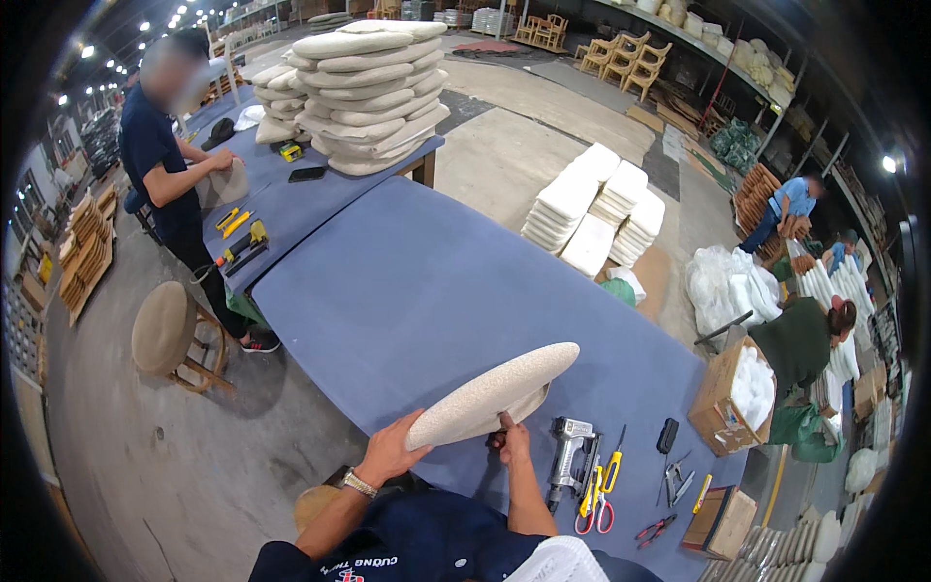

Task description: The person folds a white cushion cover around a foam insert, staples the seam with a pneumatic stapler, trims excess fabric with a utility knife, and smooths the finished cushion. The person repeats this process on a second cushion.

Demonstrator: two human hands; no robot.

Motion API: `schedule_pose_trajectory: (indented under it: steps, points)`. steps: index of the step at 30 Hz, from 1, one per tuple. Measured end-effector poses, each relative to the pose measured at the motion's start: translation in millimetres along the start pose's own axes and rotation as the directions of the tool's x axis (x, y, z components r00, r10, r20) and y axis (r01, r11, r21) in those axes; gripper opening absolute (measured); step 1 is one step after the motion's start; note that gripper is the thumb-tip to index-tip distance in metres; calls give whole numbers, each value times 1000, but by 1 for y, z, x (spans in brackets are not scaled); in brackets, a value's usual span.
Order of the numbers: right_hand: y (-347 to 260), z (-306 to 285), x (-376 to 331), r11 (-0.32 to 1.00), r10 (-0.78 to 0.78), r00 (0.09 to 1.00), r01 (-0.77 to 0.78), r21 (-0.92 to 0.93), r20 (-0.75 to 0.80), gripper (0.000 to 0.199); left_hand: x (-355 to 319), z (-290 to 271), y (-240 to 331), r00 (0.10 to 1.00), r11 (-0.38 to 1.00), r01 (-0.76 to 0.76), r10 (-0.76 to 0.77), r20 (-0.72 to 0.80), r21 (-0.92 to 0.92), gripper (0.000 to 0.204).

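A cream-coloured padded seat cushion (495,390) is tilted up on edge above the blue-covered table (407,281), right in front of me. My left hand (393,448) grips its left end, thumb near the front face; a metal-band watch is on that wrist. At the cushion's lower side, my right hand (512,441) is closed with its fingers curled at the fabric on the underside. Part of those fingers is hidden. Just right of that hand lie a staple gun (570,454), red-handled scissors (589,504) and a yellow-handled screwdriver (613,469).
Pliers (657,531), a small wooden box (720,522) and a carton of white filling (725,403) are along the right side. Stacked cushions (367,92) stand on the far table, where a co-worker (165,145) handles another. White foam pads (593,209) sit beyond the table; a stool (167,330) is left.
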State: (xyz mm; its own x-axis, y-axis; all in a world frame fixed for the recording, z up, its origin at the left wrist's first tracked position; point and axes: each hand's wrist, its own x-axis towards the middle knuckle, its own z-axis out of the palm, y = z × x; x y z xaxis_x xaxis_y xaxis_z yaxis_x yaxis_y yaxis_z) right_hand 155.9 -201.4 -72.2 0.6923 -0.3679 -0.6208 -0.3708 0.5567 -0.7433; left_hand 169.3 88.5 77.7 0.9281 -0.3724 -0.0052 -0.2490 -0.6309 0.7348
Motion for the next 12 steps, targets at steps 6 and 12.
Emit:
schedule_pose_trajectory:
  steps: [6,12]
  points:
    - [-2,1,5,991,-121,987,127,47,-106,35,-1,-9,28,999,999,-19,17,47,31,76]
    - [-36,-3,18,893,53,998,-66,446,42,79,-10,8,50,996,999,21,-23,81,28,82]
